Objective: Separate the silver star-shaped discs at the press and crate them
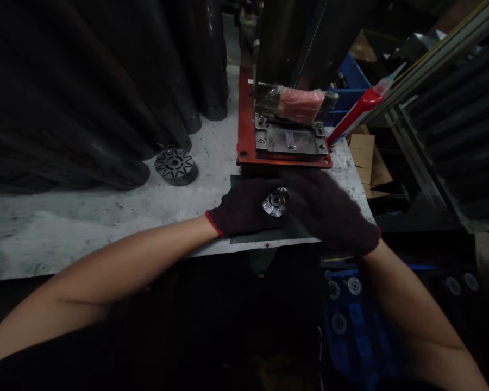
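Note:
A round metal part [275, 201] with a star-like pattern of radial slots on its face, like a rotor core, sits at the table's front edge between my two dark-gloved hands. Around its left side my left hand [250, 207] is closed, its fingers bent against the part. My right hand [330, 209] covers the part's right edge; motion blurs its fingers, so its grip is unclear. Beneath both hands lies a dark green mat [255, 237]. To the left, a similar, larger-looking slotted part [174, 164] stands alone on the table.
Behind my hands stands a red-based press fixture [246, 119] with a metal block. A red glue bottle [356, 114] leans at its right. Tall dark cylinders [214, 65] line the back left of the white table [85, 228]. Low right, a blue tray [361, 331] holds round parts.

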Demonstrator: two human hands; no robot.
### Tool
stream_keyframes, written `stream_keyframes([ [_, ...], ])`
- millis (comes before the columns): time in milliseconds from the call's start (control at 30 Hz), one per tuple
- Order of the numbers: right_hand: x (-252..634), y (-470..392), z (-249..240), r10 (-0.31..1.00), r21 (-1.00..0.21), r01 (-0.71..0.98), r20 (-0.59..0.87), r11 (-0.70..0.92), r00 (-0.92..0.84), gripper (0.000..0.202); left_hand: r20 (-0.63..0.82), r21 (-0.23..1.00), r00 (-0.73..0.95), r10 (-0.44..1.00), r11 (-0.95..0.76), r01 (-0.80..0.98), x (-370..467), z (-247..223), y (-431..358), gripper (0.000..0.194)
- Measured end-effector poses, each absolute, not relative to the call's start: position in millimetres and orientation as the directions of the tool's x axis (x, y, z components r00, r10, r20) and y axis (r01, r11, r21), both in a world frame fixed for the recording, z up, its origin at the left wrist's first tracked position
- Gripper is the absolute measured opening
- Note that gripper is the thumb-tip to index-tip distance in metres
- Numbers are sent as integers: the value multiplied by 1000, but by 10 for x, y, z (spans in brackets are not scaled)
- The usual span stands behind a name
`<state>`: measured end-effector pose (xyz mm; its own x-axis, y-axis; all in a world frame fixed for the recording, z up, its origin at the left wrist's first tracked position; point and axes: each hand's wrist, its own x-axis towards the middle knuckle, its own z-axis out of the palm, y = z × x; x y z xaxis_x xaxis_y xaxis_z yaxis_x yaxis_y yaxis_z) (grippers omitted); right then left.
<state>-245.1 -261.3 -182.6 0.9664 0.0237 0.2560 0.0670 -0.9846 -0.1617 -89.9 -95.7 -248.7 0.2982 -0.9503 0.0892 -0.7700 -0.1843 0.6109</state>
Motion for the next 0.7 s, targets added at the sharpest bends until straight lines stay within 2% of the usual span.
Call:
stream_keyframes([
  [100,-2072,-2907,-1628,14,35,1,371,-999,929,56,78,568,319,-945,-221,-793,-921,-2484,-958,103],
  [200,-1819,-3070,-1575,56,101,27,291,-994,955,52,48,579,365,-930,-271,-769,-943,-2450,-967,95],
  [267,-1863,-3009,-1633,13,11,9,347,-1000,938,42,53,610,361,-931,-256,-750,-938,-2440,-971,88],
  [300,-1943,-2932,-1692,-60,-85,-27,414,-996,908,40,66,627,346,-936,-231,-744,-930,-2443,-971,86],
  [367,-2155,-2742,-1871,-303,-367,-118,502,-923,810,43,90,659,312,-946,-178,-730,-908,-2457,-970,83],
  [433,-2339,-2585,-2101,-507,-620,-193,380,-760,774,43,101,675,289,-952,-148,-723,-893,-2471,-970,78],
  [467,-2395,-2537,-2216,-550,-686,-224,301,-692,779,42,99,673,283,-954,-145,-725,-891,-2475,-972,76],
  [533,-2437,-2501,-2408,-573,-728,-263,213,-634,791,43,83,650,288,-954,-167,-741,-896,-2473,-979,76],
  [633,-2439,-2524,-2514,-550,-712,-254,217,-655,807,40,64,615,295,-953,-195,-764,-906,-2465,-986,79],
  [700,-2475,-2533,-2445,-477,-665,-216,239,-715,846,34,62,606,288,-956,-193,-772,-898,-2471,-981,81],
])
